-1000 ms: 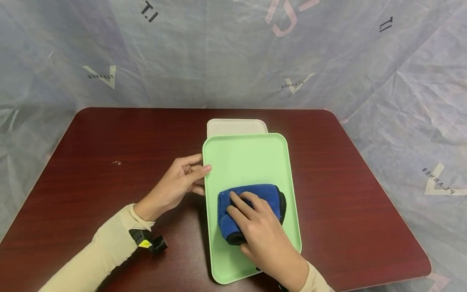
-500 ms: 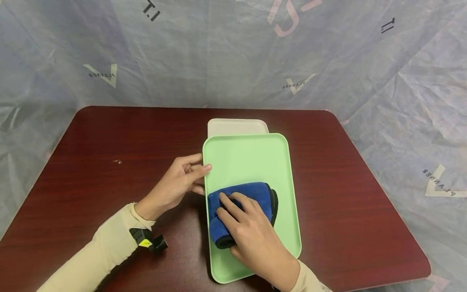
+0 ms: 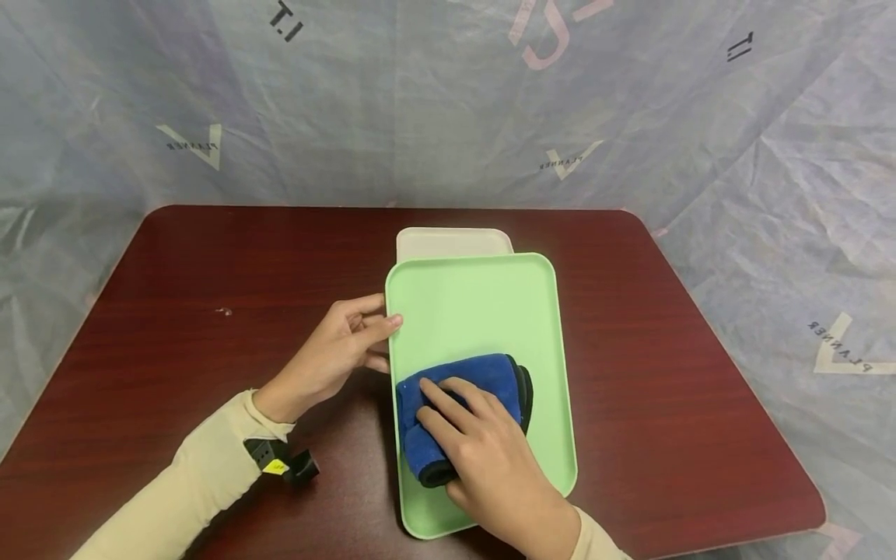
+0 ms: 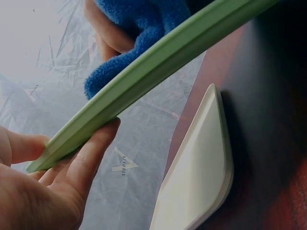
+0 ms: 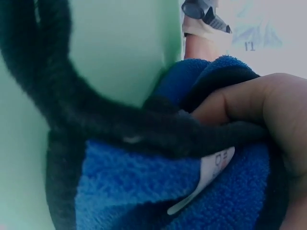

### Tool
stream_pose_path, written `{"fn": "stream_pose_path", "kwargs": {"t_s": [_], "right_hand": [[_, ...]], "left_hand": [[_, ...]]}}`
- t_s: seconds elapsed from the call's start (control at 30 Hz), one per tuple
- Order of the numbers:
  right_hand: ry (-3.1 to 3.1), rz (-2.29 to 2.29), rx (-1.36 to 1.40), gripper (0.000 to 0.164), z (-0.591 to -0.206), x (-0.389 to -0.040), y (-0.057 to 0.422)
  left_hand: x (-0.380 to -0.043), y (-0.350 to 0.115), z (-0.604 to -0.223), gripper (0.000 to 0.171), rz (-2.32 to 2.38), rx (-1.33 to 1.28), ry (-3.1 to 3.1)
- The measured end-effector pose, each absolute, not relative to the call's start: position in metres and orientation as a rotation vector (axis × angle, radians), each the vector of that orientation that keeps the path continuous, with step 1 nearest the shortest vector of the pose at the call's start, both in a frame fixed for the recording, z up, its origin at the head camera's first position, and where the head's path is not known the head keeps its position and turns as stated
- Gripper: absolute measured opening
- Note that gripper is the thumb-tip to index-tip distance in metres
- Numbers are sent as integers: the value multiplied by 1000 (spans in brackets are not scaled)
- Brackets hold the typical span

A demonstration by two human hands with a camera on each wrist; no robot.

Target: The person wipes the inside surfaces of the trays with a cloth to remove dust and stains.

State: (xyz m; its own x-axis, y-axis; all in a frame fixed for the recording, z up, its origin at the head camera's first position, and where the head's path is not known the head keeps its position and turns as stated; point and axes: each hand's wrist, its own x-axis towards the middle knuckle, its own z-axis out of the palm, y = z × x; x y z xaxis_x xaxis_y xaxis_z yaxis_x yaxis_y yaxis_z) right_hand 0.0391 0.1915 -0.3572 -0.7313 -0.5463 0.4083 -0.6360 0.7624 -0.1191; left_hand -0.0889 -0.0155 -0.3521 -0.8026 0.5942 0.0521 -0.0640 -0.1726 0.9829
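A light green rectangular tray (image 3: 476, 303) is held up above the table. My left hand (image 3: 329, 350) pinches its left rim, the thumb on the upper side and the fingers beneath, as the left wrist view shows. On the tray's nearer half lies a folded blue cloth (image 3: 483, 373) with black edging, against the left rim. My right hand (image 3: 493, 467) grips this cloth and presses it onto the tray. In the right wrist view the thumb (image 5: 230, 105) is tucked into the folds, near a white label (image 5: 213, 172). The right fingertips sink into the cloth.
A white tray (image 3: 455, 243) lies on the dark red table (image 3: 665, 373) behind and partly under the green one. A black device (image 3: 280, 459) is strapped at the left wrist. Grey plastic sheeting (image 3: 392, 101) hangs behind the table.
Over the last second my right hand has slid the cloth left across the tray, then slightly toward me. The left hand keeps its grip on the rim, with the tray almost still.
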Motion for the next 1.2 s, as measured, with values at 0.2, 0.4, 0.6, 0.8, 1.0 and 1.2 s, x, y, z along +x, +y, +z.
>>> {"fn": "stream_pose_path", "kwargs": {"t_s": [0.2, 0.4, 0.6, 0.8, 1.0, 1.2], "right_hand": [[-2676, 370, 804, 67, -358, 40, 207], [-2722, 386, 721, 67, -358, 39, 227], [-2767, 359, 605, 70, -356, 36, 249], [-2786, 357, 492, 67, -355, 34, 271], [-2774, 385, 437, 65, -355, 31, 291], [-2766, 388, 462, 64, -356, 28, 297]], "left_hand": [[-90, -16, -351, 38, 2019, 591, 1677], [-91, -17, -351, 37, 2022, 571, 1682], [-91, -18, -352, 36, 2019, 601, 1668], [-90, -19, -352, 36, 2017, 628, 1668], [-91, -19, -352, 36, 2019, 639, 1646], [-91, -18, -353, 36, 2029, 624, 1638]]}}
